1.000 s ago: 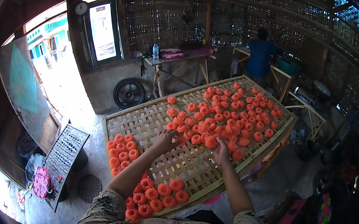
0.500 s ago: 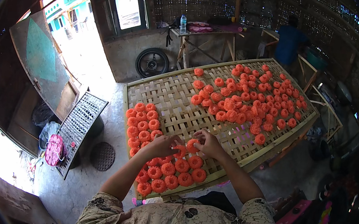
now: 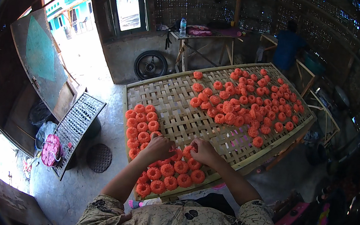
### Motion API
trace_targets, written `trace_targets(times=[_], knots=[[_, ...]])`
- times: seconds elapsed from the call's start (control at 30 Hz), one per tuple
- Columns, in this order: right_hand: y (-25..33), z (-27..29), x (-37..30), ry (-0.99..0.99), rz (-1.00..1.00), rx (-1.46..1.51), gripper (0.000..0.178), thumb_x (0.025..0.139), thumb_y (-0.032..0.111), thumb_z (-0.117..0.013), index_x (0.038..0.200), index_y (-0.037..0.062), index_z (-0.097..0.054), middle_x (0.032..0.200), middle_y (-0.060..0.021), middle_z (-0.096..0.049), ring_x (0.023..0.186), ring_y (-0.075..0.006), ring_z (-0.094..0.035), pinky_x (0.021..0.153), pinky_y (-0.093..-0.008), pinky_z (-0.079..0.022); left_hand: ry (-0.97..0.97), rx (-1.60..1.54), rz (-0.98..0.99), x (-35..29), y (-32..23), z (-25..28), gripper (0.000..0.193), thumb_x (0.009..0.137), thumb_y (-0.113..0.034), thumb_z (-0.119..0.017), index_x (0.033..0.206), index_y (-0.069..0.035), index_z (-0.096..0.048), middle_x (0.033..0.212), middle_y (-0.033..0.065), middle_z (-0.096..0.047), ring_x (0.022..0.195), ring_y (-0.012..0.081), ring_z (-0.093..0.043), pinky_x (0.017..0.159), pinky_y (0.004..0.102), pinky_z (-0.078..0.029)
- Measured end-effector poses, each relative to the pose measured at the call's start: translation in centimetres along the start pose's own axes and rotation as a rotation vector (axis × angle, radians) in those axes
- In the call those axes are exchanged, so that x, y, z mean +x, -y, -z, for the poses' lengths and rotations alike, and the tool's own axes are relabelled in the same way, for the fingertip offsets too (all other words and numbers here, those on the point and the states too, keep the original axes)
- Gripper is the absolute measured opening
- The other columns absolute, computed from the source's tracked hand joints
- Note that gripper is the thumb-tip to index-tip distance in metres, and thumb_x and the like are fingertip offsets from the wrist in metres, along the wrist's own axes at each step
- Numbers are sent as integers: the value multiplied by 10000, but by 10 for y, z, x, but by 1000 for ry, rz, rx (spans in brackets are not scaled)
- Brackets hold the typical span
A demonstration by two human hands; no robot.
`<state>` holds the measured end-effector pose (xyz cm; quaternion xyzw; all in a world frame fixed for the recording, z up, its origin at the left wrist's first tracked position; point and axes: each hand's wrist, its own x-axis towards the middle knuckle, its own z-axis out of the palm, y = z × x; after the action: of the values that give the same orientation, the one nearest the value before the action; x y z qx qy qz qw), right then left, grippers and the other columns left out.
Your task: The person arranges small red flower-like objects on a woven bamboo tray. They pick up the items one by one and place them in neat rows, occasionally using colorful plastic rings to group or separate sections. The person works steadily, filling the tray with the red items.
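Orange ring-shaped crackers of coiled strands lie on a woven bamboo tray [image 3: 171, 107]. My right hand [image 3: 205, 153] is closed in a pinch on one orange cracker [image 3: 188, 152] at the upper edge of the near rows. Just to its left, my left hand [image 3: 160, 148] is curled, its fingertips closed at the side of another orange cracker [image 3: 177, 155]. My left hand and wrist cover part of the rows below. The neat rows [image 3: 168, 169] fill the tray's near left corner, the crackers touching one another.
Many loose crackers [image 3: 243, 99] are heaped over the tray's far right. A bench with a water bottle [image 3: 182, 27] stands behind, beside a wheel [image 3: 150, 65] leaning on the wall. At left are a slatted rack [image 3: 80, 124] and a pink bundle [image 3: 51, 151]. A person in blue [image 3: 288, 49] is at the far right.
My left hand has drawn its fingers in and shifted slightly left. My right hand has lowered its cracker down and left toward the rows. The whole view has shifted slightly.
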<state>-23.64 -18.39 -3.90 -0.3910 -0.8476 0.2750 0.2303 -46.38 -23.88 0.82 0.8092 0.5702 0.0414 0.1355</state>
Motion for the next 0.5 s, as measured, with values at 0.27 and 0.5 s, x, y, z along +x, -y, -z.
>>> trace_targets(times=[0.27,0.5], knots=[[15,5,0,50,8,119,230,792,100,-650,955,9,-516,870,-160,-608,796,-291,-636,724,-377,-512,-35,-83,-5,6,6,-3,296,795,-338,-699,1046,-194,-639,825,38,-683,906,262,-638,880,440,-349],[0,14,5,-116,159,-6,237,835,156,-673,1007,12,-596,1039,-151,-577,864,-286,-629,758,-375,-521,-51,52,-61,4,7,1,389,794,-389,-714,1102,-169,-623,921,34,-708,948,248,-652,905,439,-392]])
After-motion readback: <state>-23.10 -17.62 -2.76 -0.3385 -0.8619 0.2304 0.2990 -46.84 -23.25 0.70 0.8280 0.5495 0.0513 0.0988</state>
